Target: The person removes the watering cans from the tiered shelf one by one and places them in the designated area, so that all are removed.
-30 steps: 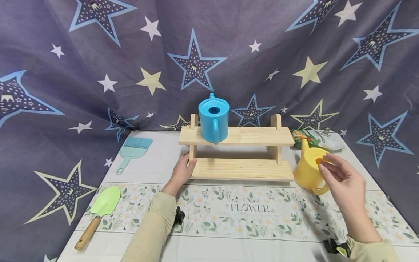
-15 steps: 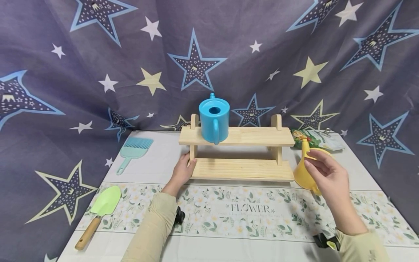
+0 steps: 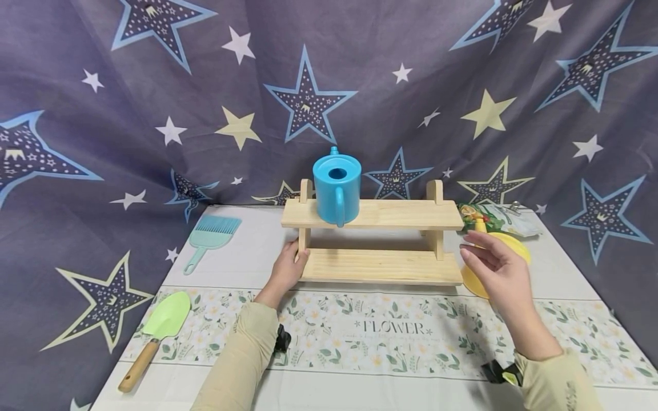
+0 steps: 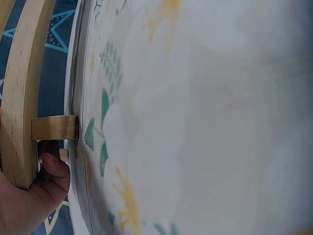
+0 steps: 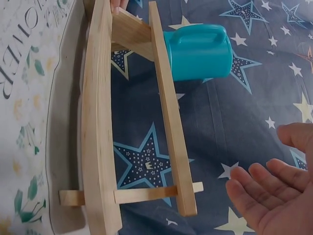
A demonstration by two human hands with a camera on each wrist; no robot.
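A two-tier wooden shelf stands on the table, a blue watering can upright on its upper board. My left hand grips the left end of the lower board; in the left wrist view the thumb and fingers of that hand curl round the board's end. Off the shelf's right end, my right hand is held with loosely bent fingers and nothing in it. It covers part of a yellow watering can behind it. The right wrist view has this hand apart from the shelf.
A green-bladed trowel with a wooden handle lies at the left, below a teal brush and dustpan. Behind the yellow can lies a printed bag with a clip. A starry curtain hangs behind the table.
My right hand has moved left, away from over the yellow watering can's top towards the shelf's right end. The left hand and the shelf have stayed in place.
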